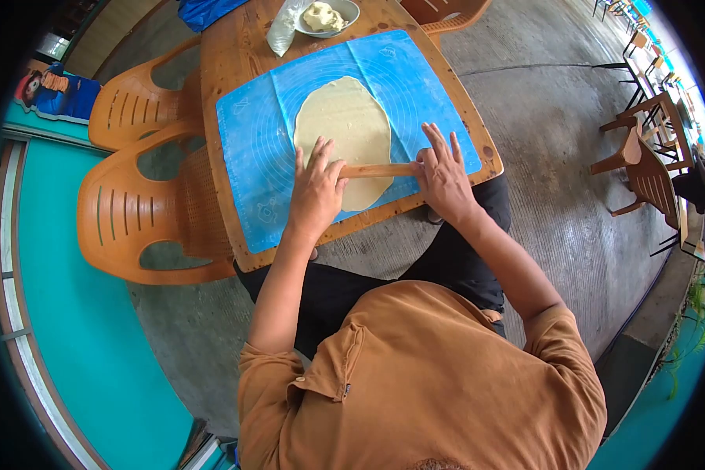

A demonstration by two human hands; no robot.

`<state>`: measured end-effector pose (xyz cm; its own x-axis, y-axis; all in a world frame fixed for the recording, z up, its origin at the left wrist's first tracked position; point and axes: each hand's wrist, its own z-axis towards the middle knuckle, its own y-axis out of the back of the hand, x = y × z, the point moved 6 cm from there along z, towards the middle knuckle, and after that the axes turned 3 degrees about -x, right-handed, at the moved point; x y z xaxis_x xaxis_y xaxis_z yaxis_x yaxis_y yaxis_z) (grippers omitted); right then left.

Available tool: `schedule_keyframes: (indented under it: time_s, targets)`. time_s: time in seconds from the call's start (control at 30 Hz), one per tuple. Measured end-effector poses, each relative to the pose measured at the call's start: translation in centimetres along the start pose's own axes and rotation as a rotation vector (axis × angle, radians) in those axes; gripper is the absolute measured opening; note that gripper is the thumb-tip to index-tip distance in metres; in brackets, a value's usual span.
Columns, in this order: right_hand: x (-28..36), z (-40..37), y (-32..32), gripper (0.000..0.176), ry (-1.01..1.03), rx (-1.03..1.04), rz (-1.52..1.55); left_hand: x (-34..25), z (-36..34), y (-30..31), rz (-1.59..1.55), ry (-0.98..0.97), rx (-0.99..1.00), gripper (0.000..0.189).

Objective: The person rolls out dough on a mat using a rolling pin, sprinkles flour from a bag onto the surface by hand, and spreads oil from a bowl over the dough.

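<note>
A thin wooden rolling pin (378, 170) lies crosswise over the near part of a flattened, oval sheet of pale dough (345, 117). My left hand (318, 186) is on the pin's left end, fingers pointing forward and thumb against the wood. On its right end is my right hand (444, 176), fingers spread forward and thumb by the pin. Both palms hide the pin's ends. Beneath the dough, a blue silicone mat (251, 141) with printed circles covers much of the wooden table (235, 48). The dough's near edge reaches close to the mat's near edge.
At the table's far side, a white bowl (351, 11) holds a lump of dough (323, 16) beside a clear plastic bag (282, 31). Orange plastic chairs (121, 207) stand along the left side. More chairs and tables (652, 176) are at the far right.
</note>
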<state>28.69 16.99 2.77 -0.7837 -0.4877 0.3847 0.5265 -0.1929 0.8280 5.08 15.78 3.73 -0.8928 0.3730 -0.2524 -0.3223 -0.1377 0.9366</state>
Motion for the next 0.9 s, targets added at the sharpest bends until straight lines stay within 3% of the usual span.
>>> schedule_keyframes:
  time_s: [0.1, 0.2, 0.27, 0.43, 0.9]
  targets:
    - [1.2, -0.1, -0.7, 0.037, -0.080, 0.004, -0.049, 0.5, -0.3, -1.1, -0.027, -0.002, 0.004, 0.041]
    - [3.2, 0.4, -1.1, 0.066, -0.061, 0.094, -0.083, 0.1, 0.2, -1.3, -0.039, -0.010, -0.041, 0.050]
    - [3.5, -0.1, -2.6, 0.067, -0.049, 0.139, -0.113, 0.0, 0.8, -1.6, -0.060, -0.011, -0.073, 0.056]
    - [3.1, 0.4, -3.8, 0.069, -0.035, 0.202, -0.165, 0.5, 1.9, -3.5, 0.036, 0.079, 0.105, 0.067]
    - [-0.2, 6.1, -5.5, 0.066, -0.100, 0.136, -0.202, 2.9, 9.0, -5.4, 0.185, 0.093, 0.079, 0.066]
